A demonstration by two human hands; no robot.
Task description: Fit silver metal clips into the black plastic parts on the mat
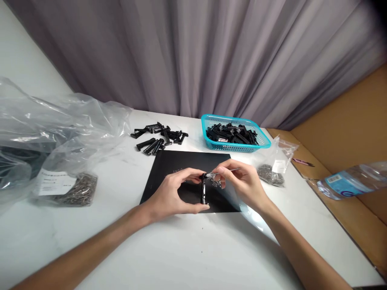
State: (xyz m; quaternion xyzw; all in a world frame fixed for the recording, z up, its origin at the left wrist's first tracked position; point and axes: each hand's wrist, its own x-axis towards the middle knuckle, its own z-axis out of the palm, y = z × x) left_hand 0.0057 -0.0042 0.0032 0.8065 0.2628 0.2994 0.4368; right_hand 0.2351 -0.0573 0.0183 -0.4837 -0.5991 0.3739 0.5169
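My left hand [173,191] grips a black plastic part [203,190] by its two ends, thumb at the near end and fingers at the far end, so it stands on edge above a black mat [169,161]. In my right hand [240,181] a thin metal rod-like tool [231,169] is pinched between thumb and fingers. Its pale tip meets or nearly meets the far end of the black part; contact cannot be made out. Small metal pieces [215,181] lie on the mat behind and beside the right fingers, partly hidden.
Loose black parts [157,135] lie behind the mat. A blue basket [232,147] holds many more. Bags of small metal pieces sit left [83,189] and right [270,175], the left one near large clear plastic sheeting [60,121]. A plastic bottle [350,183] and pink-handled tool [302,162] are at right.
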